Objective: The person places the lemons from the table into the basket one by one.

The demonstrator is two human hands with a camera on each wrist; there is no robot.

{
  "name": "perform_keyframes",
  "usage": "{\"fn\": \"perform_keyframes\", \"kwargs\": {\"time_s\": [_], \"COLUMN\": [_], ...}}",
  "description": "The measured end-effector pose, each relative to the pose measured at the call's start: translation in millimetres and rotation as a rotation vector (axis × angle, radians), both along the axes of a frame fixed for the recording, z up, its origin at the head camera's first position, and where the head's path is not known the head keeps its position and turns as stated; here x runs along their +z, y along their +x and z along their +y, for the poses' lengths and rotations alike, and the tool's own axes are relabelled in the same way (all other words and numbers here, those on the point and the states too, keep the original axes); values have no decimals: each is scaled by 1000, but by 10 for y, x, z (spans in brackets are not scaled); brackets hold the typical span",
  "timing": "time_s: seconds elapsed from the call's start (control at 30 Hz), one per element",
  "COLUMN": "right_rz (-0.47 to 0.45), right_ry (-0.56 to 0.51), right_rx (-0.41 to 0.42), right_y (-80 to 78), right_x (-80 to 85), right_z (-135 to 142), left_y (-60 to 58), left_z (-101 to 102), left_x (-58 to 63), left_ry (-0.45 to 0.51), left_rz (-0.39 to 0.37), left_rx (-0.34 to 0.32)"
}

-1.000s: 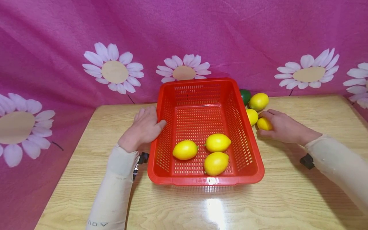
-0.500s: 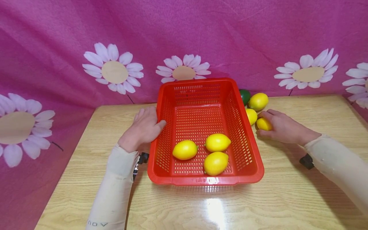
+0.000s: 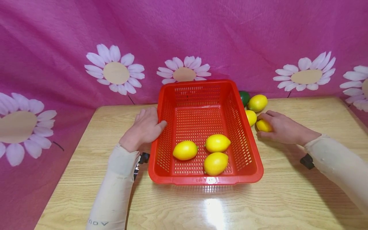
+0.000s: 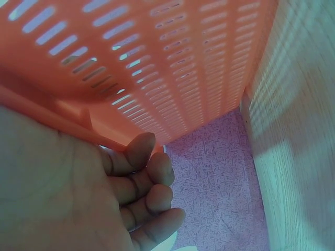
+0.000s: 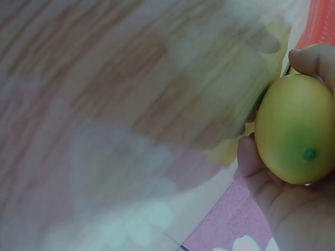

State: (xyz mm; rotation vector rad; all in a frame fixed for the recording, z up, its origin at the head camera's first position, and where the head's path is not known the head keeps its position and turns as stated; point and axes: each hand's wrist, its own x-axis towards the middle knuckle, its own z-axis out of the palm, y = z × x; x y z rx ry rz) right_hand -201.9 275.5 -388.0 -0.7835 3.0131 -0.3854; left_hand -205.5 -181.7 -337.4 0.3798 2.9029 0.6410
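My left hand holds the left rim of a red perforated plastic basket, thumb over the rim and fingers outside. From the left wrist, those fingers appear bent below the rim, beside the slotted wall. Right of the basket, my right hand grips a yellow lemon on the table; in the right wrist view, thumb and fingers wrap round this lemon, its green stem end showing. Three lemons lie in the basket's near half, among them a left one and an upper right one.
Close to the held lemon lie another lemon, partly hidden by the basket wall, and one farther back. A dark green fruit sits behind the basket's right side. A pink flowered cloth hangs at the back edge of the wooden table.
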Motion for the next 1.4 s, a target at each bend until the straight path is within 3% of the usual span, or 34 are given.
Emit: {"fn": "perform_keyframes", "kwargs": {"time_s": [0.53,1.4], "right_rz": [36,61], "right_ry": [15,42], "right_rx": [10,20], "right_y": [31,137], "right_x": [71,352], "right_z": [48,43], "left_y": [-14,6], "left_z": [31,17], "left_x": [-6,7], "left_ry": [-16,32], "left_rz": [-3,33], "left_rx": [6,-24]}}
